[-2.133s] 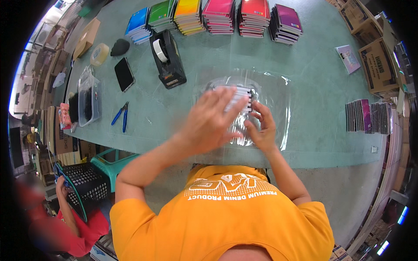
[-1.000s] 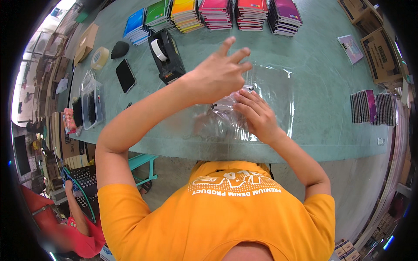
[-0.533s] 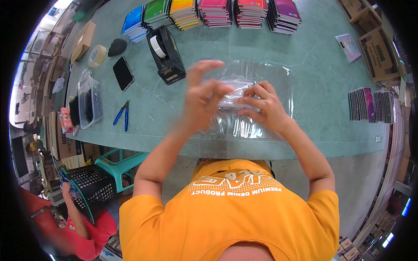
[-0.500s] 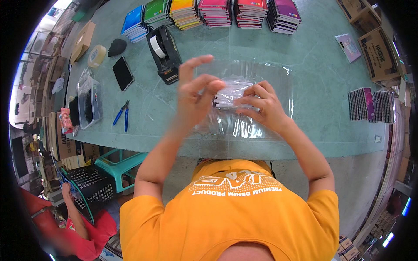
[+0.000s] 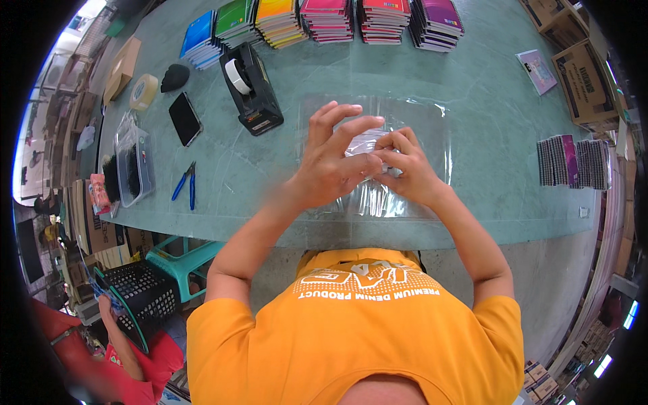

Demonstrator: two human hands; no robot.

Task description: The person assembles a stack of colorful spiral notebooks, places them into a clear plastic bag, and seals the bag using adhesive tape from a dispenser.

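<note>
A clear plastic sheet (image 5: 432,145) lies on the table in front of me. On it is a small stack of white pieces in clear wrap (image 5: 364,142), mostly hidden by my fingers. My left hand (image 5: 334,162) hovers over the stack's near left side, fingers spread, with its thumb reaching the fingertips of the other hand. With bent fingers and thumb, my right hand (image 5: 410,169) pinches the clear wrap at the stack's right end. What lies between the touching fingertips is too small to make out.
A black tape dispenser (image 5: 253,91), a phone (image 5: 185,119), blue-handled pliers (image 5: 184,185), a tape roll (image 5: 144,92) and a clear bin (image 5: 138,169) stand left. Notebook stacks (image 5: 327,20) line the back. Spiral-bound pads (image 5: 574,162) and cartons (image 5: 584,84) are right. Someone's arm (image 5: 121,337) shows lower left.
My left hand has come down and right from its raised spot, and its thumb now meets my right fingertips. My right hand has stayed at the stack.
</note>
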